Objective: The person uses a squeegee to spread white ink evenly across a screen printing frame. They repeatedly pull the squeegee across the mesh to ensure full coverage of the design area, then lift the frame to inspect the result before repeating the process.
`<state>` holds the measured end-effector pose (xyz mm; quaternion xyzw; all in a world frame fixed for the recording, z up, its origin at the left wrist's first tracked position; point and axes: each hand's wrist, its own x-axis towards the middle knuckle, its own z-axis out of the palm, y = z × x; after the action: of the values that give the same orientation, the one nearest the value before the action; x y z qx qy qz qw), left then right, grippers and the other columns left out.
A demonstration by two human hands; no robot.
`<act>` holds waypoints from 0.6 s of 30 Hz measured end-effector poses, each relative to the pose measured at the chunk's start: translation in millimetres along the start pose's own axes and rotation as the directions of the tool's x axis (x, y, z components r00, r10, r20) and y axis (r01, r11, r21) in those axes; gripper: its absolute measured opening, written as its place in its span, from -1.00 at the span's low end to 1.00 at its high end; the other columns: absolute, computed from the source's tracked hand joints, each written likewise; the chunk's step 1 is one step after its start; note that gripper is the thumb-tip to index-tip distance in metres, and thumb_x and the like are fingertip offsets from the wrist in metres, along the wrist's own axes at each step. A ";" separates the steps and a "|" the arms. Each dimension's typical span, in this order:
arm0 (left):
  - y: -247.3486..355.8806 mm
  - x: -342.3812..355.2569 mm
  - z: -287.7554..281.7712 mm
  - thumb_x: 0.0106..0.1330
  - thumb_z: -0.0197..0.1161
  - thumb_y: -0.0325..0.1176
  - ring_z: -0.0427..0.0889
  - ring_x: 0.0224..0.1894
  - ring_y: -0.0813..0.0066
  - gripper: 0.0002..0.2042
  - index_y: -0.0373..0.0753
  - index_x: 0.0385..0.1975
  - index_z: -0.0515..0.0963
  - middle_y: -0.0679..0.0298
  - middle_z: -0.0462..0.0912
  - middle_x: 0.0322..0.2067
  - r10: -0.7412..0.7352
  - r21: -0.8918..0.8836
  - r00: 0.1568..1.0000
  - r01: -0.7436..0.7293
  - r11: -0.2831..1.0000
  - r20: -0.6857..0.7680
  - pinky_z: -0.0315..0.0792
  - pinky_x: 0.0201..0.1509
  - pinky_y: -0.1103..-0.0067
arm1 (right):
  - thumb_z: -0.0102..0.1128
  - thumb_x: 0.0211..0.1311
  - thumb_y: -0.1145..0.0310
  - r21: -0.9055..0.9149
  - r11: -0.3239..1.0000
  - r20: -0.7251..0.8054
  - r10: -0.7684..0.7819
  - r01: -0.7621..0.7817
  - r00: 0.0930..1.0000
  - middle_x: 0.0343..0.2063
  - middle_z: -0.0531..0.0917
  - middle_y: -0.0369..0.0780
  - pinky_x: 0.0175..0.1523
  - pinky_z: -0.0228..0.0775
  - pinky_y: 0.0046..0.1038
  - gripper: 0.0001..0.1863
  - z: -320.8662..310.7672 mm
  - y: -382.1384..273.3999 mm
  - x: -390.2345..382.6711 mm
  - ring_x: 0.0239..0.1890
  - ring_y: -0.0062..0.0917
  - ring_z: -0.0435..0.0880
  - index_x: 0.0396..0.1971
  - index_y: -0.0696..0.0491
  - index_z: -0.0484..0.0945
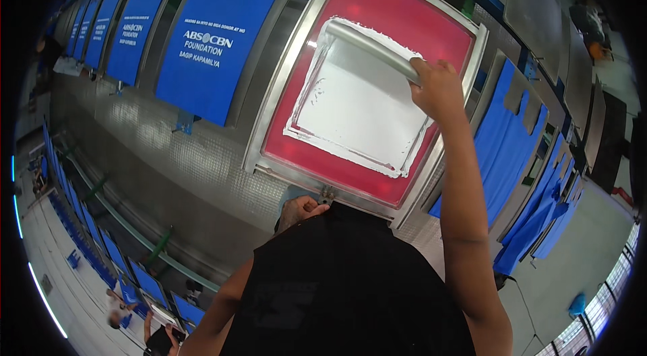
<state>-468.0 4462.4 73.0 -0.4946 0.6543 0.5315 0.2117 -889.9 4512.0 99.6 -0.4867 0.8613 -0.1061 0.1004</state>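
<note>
A silkscreen frame [278, 96] with a pale metal border and a red mesh lies tilted in front of me. White ink [360, 110] covers the rectangle at its middle, with thicker ridges along the edges. My right hand [439, 90] is closed round the right end of a long grey squeegee [371, 49], which lies across the far part of the inked area. By the frame's near edge, beside a small metal clamp [327, 195], my left hand [304, 209] has its fingers curled. What they hold, if anything, is hidden.
Blue bags [216, 39] with white print lie on boards in a row to the left. Plain blue bags [505, 130] lie on boards to the right. A metal walkway [155, 133] runs along the left. Other people [162, 339] are at the lower left, beside more blue bags.
</note>
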 end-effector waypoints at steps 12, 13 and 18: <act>-7.7 11.2 -4.8 0.25 0.45 -0.24 0.62 -0.38 0.66 -0.70 -0.39 -0.22 0.69 0.27 0.71 -0.46 0.066 -0.371 0.991 -0.020 0.929 0.114 0.50 -0.29 0.64 | 0.30 -0.12 0.48 0.097 0.994 -0.018 0.050 -0.048 0.999 -0.24 0.71 -0.16 0.19 0.28 -0.21 -0.54 -11.5 -49.8 -86.0 -0.16 -0.26 0.64 -0.07 0.04 0.60; -8.2 10.7 -5.7 0.26 0.45 -0.24 0.61 -0.38 0.66 -0.70 -0.37 -0.20 0.70 0.27 0.71 -0.46 0.069 -0.363 0.991 -0.023 0.932 0.114 0.50 -0.28 0.65 | 0.30 -0.10 0.48 0.095 0.994 0.007 0.060 -0.060 0.998 -0.24 0.71 -0.15 0.20 0.28 -0.21 -0.53 -19.2 -54.7 -90.4 -0.15 -0.22 0.63 -0.05 0.04 0.60; -17.6 19.5 -16.9 0.24 0.47 -0.15 0.66 -0.33 0.59 -0.60 -0.36 -0.11 0.66 0.24 0.73 -0.40 0.076 -0.409 0.950 0.057 0.911 0.302 0.54 -0.20 0.62 | 0.25 -0.05 0.52 0.186 0.959 0.066 0.207 -0.216 0.976 -0.31 0.66 -0.08 0.02 0.34 -0.23 -0.57 -30.4 -81.1 -103.9 -0.24 -0.14 0.46 -0.07 0.10 0.63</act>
<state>-456.7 4439.8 54.7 -0.4347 0.4882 0.7298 0.2004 -779.5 4563.1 158.6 -0.3823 0.8915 -0.1663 0.1773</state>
